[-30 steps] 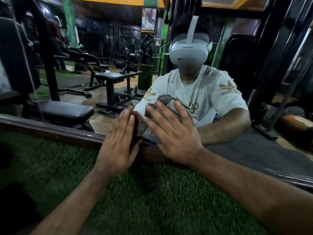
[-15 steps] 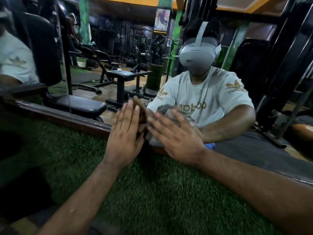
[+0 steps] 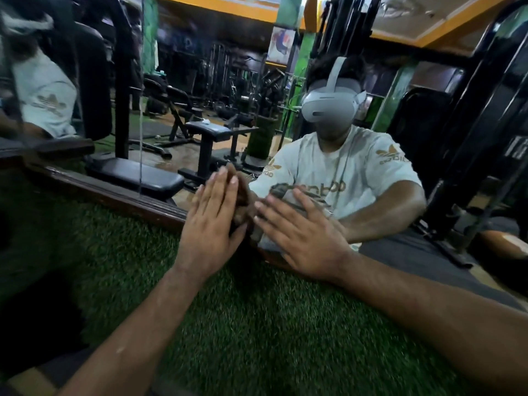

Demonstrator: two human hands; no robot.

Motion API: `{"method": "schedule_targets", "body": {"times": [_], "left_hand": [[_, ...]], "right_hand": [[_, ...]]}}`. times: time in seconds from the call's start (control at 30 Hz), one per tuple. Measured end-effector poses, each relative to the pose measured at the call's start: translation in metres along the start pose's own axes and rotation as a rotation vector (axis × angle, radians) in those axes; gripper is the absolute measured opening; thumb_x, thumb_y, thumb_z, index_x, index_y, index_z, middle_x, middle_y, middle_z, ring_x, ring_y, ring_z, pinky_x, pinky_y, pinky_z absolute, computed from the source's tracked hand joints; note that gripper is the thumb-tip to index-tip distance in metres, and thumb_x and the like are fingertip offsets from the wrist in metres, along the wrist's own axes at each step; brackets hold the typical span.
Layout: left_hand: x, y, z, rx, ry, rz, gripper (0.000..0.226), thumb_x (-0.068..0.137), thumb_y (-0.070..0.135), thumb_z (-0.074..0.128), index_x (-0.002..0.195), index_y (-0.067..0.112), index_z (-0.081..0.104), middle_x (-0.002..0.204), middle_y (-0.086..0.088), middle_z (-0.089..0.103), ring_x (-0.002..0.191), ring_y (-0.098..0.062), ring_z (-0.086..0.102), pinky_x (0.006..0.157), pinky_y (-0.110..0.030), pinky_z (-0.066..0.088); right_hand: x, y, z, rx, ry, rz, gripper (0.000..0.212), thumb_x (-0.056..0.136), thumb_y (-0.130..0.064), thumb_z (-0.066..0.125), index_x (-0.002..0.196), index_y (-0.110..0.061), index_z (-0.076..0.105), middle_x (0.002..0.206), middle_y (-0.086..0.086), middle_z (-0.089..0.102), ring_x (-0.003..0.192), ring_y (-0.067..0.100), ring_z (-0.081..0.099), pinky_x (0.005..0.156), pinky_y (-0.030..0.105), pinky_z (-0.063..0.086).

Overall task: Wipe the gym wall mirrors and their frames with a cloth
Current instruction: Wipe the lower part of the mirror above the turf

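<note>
Mirror glass low on the wall is what you are working, with your right hand pressing a crumpled grey cloth flat against it just above the dark brown wooden frame. That grip is wide, fingers spread, pinching nothing, so the cloth could slide out from under your palm. Your left hand lies bare and flat on the glass beside it and could smear it. The green artificial turf below may shed fibres onto the cloth.
</note>
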State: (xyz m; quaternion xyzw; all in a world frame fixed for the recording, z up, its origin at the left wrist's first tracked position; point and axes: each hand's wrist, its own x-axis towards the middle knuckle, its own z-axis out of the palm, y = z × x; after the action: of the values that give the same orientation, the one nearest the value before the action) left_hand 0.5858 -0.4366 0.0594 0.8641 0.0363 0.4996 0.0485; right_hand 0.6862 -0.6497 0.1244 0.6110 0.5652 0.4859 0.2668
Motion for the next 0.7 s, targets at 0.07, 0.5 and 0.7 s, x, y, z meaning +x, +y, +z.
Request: {"method": "schedule_targets", "body": {"times": [0.07,0.5,0.7], "left_hand": [[0.009,-0.005,-0.002,0.005,-0.012,0.029,0.085,0.096,0.042,0.056,0.161,0.005,0.015,0.169,-0.017,0.004,0.157,-0.029,0.005,0.125,-0.053,0.018],[0.027,-0.033,-0.014,-0.041,0.055,0.064,0.094,0.090,0.053,0.055,0.160,0.004,0.018,0.169,-0.016,0.008,0.157,-0.028,0.007,0.126,-0.053,0.014],[0.026,-0.055,-0.022,-0.012,-0.052,0.038,0.103,0.088,0.063,0.056,0.163,0.011,0.007,0.171,-0.009,-0.004,0.157,-0.022,-0.004,0.128,-0.044,0.005]], "right_hand": [[0.006,0.016,-0.005,0.055,0.021,-0.071,0.062,0.100,-0.039,0.044,0.156,-0.014,0.044,0.167,0.012,0.033,0.158,0.031,0.023,0.128,0.058,0.006],[0.048,0.022,-0.005,0.086,0.067,-0.045,0.061,0.091,-0.035,0.049,0.149,-0.015,0.055,0.163,0.012,0.041,0.155,0.031,0.029,0.128,0.059,0.010],[0.078,0.065,-0.022,0.053,0.159,0.169,0.064,0.093,-0.040,0.069,0.151,-0.018,0.052,0.165,0.011,0.038,0.156,0.030,0.028,0.126,0.062,0.013]]}}
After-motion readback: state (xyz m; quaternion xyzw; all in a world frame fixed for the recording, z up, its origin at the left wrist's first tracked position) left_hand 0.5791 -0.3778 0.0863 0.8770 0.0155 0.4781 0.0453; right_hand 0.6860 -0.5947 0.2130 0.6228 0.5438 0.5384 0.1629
